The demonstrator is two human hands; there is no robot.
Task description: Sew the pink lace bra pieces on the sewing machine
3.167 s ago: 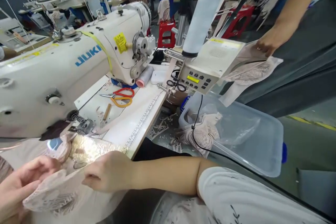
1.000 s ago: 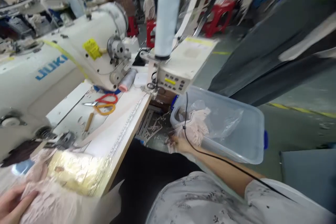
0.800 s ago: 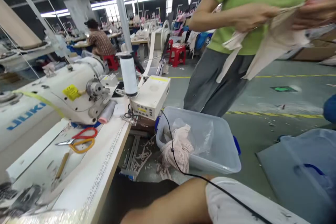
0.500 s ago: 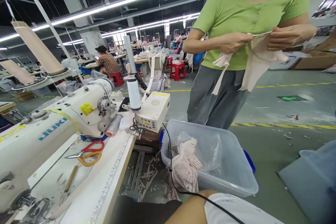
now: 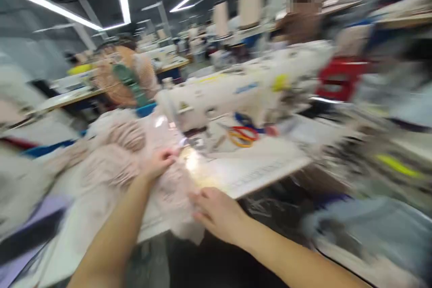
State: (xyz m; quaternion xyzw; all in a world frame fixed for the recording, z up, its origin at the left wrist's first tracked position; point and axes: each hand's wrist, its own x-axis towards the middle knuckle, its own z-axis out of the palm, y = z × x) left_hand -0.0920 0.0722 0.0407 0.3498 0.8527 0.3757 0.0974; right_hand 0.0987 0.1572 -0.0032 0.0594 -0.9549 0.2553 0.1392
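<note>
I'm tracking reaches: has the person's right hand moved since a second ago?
Yes. Judged against the table, the right hand has moved left, from beside the plastic bin to the pale fabric at its front edge.

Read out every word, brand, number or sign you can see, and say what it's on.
Nothing reads clearly.
Blue lettering, long white sewing machine: too blurred.
Small yellow patch, same machine: any print too blurred.
Ruler-like dark marks, flat white tabletop: too blurred.

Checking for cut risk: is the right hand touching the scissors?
Apart. The head view, though blurred, shows white tabletop between the right hand and the red-and-orange-handled scissors.
</note>
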